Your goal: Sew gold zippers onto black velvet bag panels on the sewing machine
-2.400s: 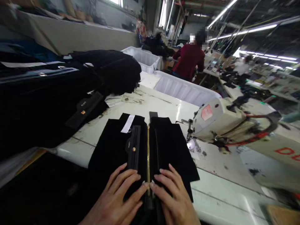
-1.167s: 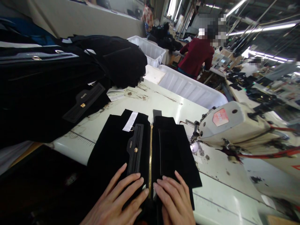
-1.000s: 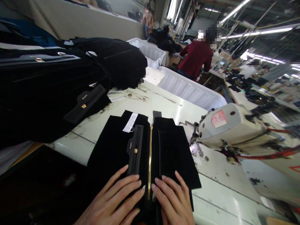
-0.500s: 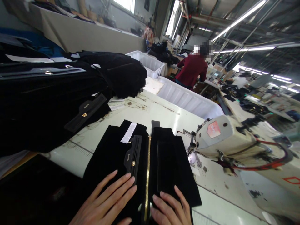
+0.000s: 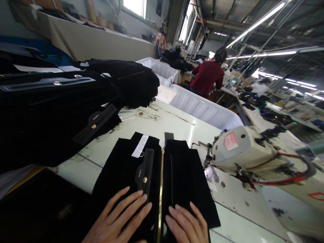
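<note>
A black fabric panel [image 5: 188, 179] lies flat on the pale sewing table in front of me, its lower end running out of view. Down its middle goes a gold-toothed zipper [image 5: 161, 189]. Left of the zipper are a dark patch with a gold fitting and small lettering [image 5: 149, 162] and a white strip [image 5: 140, 146]. My left hand [image 5: 123, 216] rests on the panel's left part with fingers spread, the tips by the dark patch's lower end. Right of the zipper, my right hand [image 5: 187, 222] lies on the fabric, fingers stretched out and slightly bent.
A sewing machine head [image 5: 243, 148] stands close to the panel's right side. At left, a tall heap of black pieces [image 5: 63, 111] covers the table. White plastic bins [image 5: 202, 108] stand behind the table. Beyond them sits a person in a dark red top [image 5: 207, 77].
The view has shifted slightly, so the panel and both hands appear a little lower and further right. Both hands stay flat on the fabric in much the same places.
</note>
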`<state>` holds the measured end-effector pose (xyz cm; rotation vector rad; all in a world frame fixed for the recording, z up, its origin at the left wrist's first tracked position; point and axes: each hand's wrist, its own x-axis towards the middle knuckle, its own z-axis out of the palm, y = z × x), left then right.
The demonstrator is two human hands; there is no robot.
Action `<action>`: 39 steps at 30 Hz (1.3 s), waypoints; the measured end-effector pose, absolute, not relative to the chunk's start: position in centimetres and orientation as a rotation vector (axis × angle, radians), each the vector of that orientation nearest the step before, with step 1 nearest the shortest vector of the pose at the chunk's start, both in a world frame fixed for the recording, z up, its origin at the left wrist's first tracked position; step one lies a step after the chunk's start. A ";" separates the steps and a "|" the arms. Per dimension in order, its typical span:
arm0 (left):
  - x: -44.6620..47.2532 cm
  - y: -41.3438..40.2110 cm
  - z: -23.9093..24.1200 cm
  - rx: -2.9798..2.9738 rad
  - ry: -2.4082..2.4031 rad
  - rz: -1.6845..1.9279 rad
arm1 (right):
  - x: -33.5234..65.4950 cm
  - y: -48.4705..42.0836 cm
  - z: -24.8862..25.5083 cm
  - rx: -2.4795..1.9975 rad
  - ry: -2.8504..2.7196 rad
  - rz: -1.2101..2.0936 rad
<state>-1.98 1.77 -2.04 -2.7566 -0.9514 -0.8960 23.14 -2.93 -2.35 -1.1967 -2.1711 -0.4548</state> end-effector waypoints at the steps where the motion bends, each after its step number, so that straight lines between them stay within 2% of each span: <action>1: -1.9 1.7 -2.2 -2.756 -0.936 -0.897 | 23.1 -2.7 -2.4 -1.185 -2.181 -0.471; 9: -2.0 2.6 -0.9 -2.734 -0.972 -0.904 | 24.0 -2.1 -2.3 -1.065 -2.349 -0.589; 14: -1.0 5.5 1.8 -2.782 -1.012 -0.650 | 22.5 -1.8 -2.3 -1.052 -2.156 -0.392; 18: 0.3 7.6 1.7 -2.886 -0.950 -0.558 | 22.0 -0.7 -0.7 -1.082 -1.910 -0.289; 23: 0.9 8.0 0.6 -2.942 -0.961 -0.534 | 23.0 0.0 1.6 -1.255 -2.230 -0.270; 29: 1.1 7.6 0.9 -3.011 -1.047 -0.440 | 22.3 -0.8 0.9 -1.503 -2.336 0.027; 33: 1.2 7.9 0.9 -3.042 -1.064 -0.394 | 22.7 -0.5 1.4 -1.510 -2.350 0.192; 39: 1.4 8.8 0.7 -3.037 -1.035 -0.377 | 23.5 0.6 1.6 -1.491 -2.352 0.211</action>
